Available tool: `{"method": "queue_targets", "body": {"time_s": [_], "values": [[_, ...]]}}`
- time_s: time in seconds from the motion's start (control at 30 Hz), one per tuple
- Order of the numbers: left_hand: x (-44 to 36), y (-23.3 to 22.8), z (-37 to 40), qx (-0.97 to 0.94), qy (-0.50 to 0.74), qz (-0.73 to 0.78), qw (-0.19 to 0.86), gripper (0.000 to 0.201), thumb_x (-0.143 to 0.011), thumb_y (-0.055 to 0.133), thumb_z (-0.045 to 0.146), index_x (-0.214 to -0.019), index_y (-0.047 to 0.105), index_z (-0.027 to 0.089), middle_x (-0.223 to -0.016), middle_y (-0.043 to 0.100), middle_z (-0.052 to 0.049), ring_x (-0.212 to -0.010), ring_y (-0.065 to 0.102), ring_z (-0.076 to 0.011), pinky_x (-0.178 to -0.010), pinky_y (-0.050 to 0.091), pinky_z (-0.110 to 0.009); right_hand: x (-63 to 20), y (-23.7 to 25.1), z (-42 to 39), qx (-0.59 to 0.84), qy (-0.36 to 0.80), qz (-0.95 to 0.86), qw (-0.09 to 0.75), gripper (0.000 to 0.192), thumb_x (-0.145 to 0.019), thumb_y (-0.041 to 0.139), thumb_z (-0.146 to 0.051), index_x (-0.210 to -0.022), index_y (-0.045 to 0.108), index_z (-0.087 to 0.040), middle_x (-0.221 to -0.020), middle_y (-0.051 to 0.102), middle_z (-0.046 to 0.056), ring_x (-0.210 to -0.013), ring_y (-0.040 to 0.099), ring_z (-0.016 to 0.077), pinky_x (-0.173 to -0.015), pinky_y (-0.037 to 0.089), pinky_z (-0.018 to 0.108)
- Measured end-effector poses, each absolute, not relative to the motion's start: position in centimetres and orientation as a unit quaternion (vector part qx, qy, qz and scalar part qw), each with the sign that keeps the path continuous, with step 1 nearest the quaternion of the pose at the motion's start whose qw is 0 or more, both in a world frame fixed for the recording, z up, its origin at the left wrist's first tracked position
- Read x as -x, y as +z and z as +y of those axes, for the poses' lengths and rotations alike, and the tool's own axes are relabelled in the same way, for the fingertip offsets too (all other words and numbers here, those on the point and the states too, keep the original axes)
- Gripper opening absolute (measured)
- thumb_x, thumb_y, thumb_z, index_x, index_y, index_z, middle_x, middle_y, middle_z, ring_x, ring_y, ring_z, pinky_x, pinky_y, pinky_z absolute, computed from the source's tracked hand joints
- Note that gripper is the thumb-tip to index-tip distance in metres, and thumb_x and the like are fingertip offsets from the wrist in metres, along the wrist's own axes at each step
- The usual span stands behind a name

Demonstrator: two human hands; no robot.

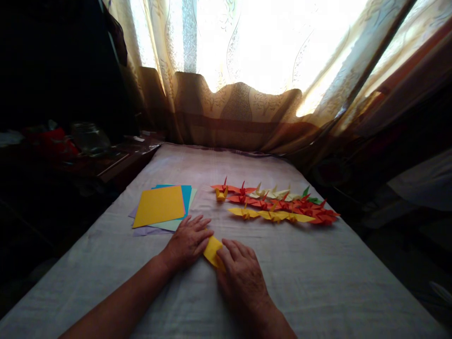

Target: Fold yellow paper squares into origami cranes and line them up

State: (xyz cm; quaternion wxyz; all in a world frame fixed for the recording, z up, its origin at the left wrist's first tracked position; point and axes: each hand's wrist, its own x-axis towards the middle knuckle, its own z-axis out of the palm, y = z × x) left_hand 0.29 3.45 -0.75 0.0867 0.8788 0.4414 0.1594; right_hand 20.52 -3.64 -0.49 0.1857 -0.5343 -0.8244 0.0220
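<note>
A small piece of folded yellow origami paper [212, 252] lies on the cloth between my hands. My left hand [189, 239] rests flat with fingers spread, its fingertips touching the paper's upper left edge. At the paper's right side my right hand [243, 270] has curled fingers, with thumb and forefinger closed on the edge. Just beyond my left hand sits a stack of square paper sheets [160, 205], yellow on top, with blue, pale green and lilac sheets showing beneath.
Rows of folded paper cranes stand at the back right: yellow cranes [275, 215], red cranes [282, 204], cream cranes [273, 193] and a green one [312, 197]. A glass jar [90, 137] stands on a dark side table at left. Curtains [236, 106] hang behind the cloth-covered surface [318, 282].
</note>
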Motion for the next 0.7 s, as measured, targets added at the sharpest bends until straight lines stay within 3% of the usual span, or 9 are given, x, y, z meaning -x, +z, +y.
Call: {"method": "queue_targets", "body": {"time_s": [0.1, 0.23, 0.37, 0.53, 0.7], "values": [[-0.2, -1.0, 3.3, -0.869, 0.179, 0.457, 0.067, 0.029, -0.096, 0.051, 0.030, -0.117, 0.070, 0.025, -0.139, 0.061, -0.008, -0.134, 0.049, -0.0298, -0.115, 0.028, -0.056, -22.4, 0.0, -2.6, 0.565, -0.011, -0.811, 0.150, 0.018, -0.092, 0.054, -0.018, -0.098, 0.069, -0.025, -0.129, 0.065, 0.008, -0.119, 0.055, 0.0268, -0.098, 0.039, 0.041], [-0.7, -0.9, 2.1, -0.877, 0.186, 0.438, 0.066, 0.031, -0.094, 0.055, 0.034, -0.120, 0.067, 0.021, -0.128, 0.068, -0.010, -0.125, 0.058, -0.0292, -0.114, 0.031, -0.055, -24.1, 0.2, -2.0, 0.588, 0.006, -0.798, 0.133, 0.017, -0.093, 0.056, -0.018, -0.098, 0.071, -0.025, -0.125, 0.067, 0.007, -0.115, 0.057, 0.0270, -0.095, 0.040, 0.041], [-1.2, -0.5, 0.9, -0.900, 0.177, 0.393, 0.066, 0.035, -0.095, 0.054, 0.035, -0.126, 0.064, 0.025, -0.130, 0.066, -0.009, -0.125, 0.057, -0.0284, -0.113, 0.034, -0.053, -24.3, 0.0, -2.2, 0.588, 0.023, -0.794, 0.153, 0.020, -0.093, 0.054, -0.018, -0.100, 0.071, -0.025, -0.120, 0.068, 0.007, -0.110, 0.058, 0.0243, -0.094, 0.041, 0.038], [-1.8, -0.6, 0.7, -0.911, 0.174, 0.367, 0.075, 0.025, -0.096, 0.054, 0.033, -0.114, 0.071, 0.028, -0.121, 0.070, -0.006, -0.117, 0.061, -0.0256, -0.107, 0.041, -0.046, -23.4, -0.5, -2.6, 0.574, 0.011, -0.793, 0.204, 0.023, -0.093, 0.055, -0.020, -0.109, 0.070, -0.024, -0.125, 0.066, 0.009, -0.115, 0.055, 0.0252, -0.098, 0.039, 0.039], [-2.2, -0.7, 1.0, -0.906, 0.210, 0.364, 0.054, 0.022, -0.098, 0.053, 0.034, -0.105, 0.073, 0.027, -0.108, 0.073, -0.005, -0.103, 0.065, -0.0231, -0.094, 0.047, -0.040, -22.6, -0.8, -2.4, 0.536, 0.009, -0.816, 0.216, 0.018, -0.096, 0.056, -0.029, -0.102, 0.073, -0.028, -0.118, 0.068, 0.007, -0.107, 0.057, 0.0237, -0.093, 0.040, 0.037]]}}
